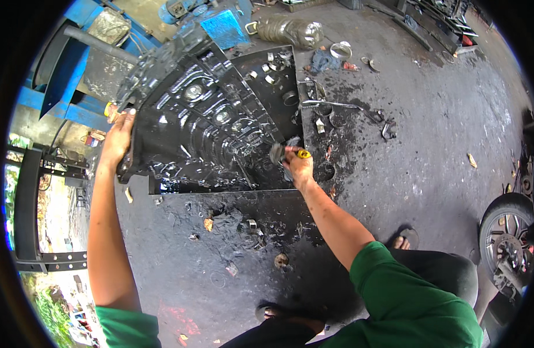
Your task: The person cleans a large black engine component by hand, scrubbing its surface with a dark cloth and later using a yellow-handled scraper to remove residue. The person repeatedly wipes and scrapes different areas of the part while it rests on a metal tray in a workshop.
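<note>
A large engine block (180,124), dark and wet with oil, stands tilted in a flat black metal tray (220,192). My left hand (119,139) is at the block's left edge, fingers curled over it. Low on the right, over the tray, my right hand (300,167) is closed around a brush (303,153) with a yellow handle. Its greyish head is beside the block's lower right edge and partly hidden by my fingers. Several small metal rings and bearing shells (271,79) lie in the tray's far right part.
A clear plastic jug (290,31) lies on its side beyond the tray, near a blue machine (225,29). Blue metal framing (75,98) stands at the left. A long metal rod (333,104), rings and scraps lie on the oily floor. A motorcycle wheel (507,238) is at the right.
</note>
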Action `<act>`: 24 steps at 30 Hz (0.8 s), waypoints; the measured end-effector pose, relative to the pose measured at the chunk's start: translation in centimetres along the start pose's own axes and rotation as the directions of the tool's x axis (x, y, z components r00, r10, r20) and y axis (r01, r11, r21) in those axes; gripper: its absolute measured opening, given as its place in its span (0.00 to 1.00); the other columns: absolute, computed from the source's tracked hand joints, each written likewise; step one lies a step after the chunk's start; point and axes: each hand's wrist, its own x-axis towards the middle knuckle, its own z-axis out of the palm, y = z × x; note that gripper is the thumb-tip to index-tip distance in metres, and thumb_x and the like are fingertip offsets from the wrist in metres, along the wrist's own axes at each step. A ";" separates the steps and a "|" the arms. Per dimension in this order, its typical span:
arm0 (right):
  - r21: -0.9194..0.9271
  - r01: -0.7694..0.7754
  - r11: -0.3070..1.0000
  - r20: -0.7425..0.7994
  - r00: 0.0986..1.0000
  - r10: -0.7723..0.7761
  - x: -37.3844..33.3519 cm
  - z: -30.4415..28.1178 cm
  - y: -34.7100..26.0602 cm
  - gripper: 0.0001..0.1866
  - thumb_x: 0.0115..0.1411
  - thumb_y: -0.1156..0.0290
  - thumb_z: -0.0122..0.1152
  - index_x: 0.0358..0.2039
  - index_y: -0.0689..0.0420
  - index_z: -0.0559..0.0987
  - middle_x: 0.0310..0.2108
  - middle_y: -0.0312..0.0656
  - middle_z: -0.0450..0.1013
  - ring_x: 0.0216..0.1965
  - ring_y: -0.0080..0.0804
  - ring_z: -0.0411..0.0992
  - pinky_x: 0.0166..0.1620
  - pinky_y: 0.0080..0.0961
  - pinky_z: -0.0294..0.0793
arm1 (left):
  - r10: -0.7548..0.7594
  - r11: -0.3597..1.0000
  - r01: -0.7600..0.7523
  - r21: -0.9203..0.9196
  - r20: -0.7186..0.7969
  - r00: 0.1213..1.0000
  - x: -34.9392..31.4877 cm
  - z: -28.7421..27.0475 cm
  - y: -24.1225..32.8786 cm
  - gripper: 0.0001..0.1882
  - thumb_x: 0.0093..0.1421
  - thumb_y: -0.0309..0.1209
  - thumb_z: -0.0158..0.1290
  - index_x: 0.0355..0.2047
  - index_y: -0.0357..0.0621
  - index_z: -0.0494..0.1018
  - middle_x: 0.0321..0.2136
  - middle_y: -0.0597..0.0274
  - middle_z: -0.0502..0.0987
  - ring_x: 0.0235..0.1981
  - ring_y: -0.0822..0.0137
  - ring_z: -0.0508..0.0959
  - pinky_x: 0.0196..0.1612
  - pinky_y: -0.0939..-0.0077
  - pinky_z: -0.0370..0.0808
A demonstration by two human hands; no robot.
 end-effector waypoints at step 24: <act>0.461 0.215 0.861 -0.301 0.951 -0.076 1.8 7.2 2.8 0.05 0.63 0.76 0.60 0.37 0.50 0.76 0.39 0.30 0.76 0.38 0.24 0.76 0.39 0.24 0.76 | 0.075 0.977 -0.055 -0.207 0.091 0.993 -2.8 -1.6 1.4 0.27 0.69 0.42 0.48 0.61 0.36 0.66 0.51 0.48 0.76 0.52 0.66 0.73 0.57 0.73 0.67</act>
